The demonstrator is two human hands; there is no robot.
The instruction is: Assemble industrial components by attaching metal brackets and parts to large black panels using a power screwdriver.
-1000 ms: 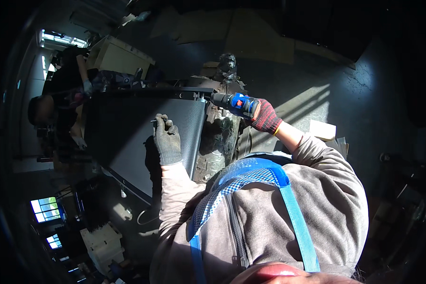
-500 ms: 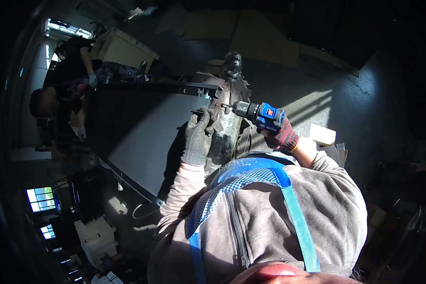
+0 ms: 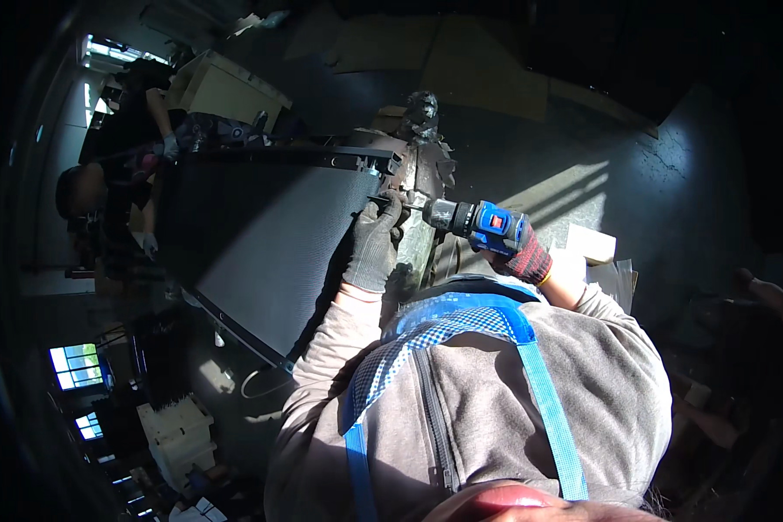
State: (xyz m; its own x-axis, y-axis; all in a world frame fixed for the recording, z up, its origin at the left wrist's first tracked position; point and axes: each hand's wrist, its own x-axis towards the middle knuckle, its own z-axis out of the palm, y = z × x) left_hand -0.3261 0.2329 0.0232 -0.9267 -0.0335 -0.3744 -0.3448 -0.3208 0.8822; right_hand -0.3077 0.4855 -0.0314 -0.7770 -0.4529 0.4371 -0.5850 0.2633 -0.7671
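My right hand [image 3: 527,257], in a red and black knit glove, grips a blue and black cordless drill [image 3: 496,223]. The drill's thin bit points left, its end close to the fingertips of my left hand [image 3: 375,250]. That hand wears a grey glove, and its fingers are closed in a pinch at the corner of a large dark framed panel [image 3: 270,235]. A small dark strip [image 3: 378,199] shows beside the fingers; what they hold is mostly hidden. Beneath the panel corner and my hands is a support wrapped in torn, shiny film [image 3: 418,239].
A co-worker [image 3: 117,170] with light gloves stands at the panel's far left end. A pale box [image 3: 591,244] lies right of my right forearm. Cream crates [image 3: 178,435] stand at lower left. Another person's forearm [image 3: 767,294] shows at the right edge.
My left hand has moved up and slightly right, bringing its fingers to the bit. The drill has shifted slightly down and is more level. A forearm has appeared at the right edge.
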